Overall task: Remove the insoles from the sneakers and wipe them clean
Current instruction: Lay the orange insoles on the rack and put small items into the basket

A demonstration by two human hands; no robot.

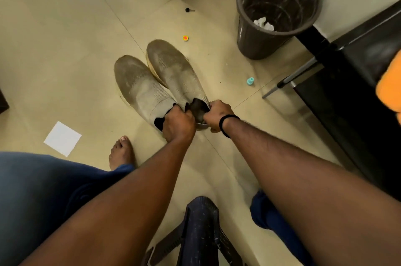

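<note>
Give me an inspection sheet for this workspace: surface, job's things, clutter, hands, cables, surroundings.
Surface: beige tiled floor, a few specks.
Job's things: two dusty grey sneakers side by side, toes pointing away; dark insole partly lifted at the right-side shoe's opening.
Clutter: white paper square, yellow cap, teal cap, small black piece.
Hands: left hand at the insole between the shoe openings, grip hidden; right hand grips the shoe's heel collar.
Cables: nothing seen.
Surroundings: brown bin holding crumpled tissue, black cabinet, orange cloth, dark chair.
</note>
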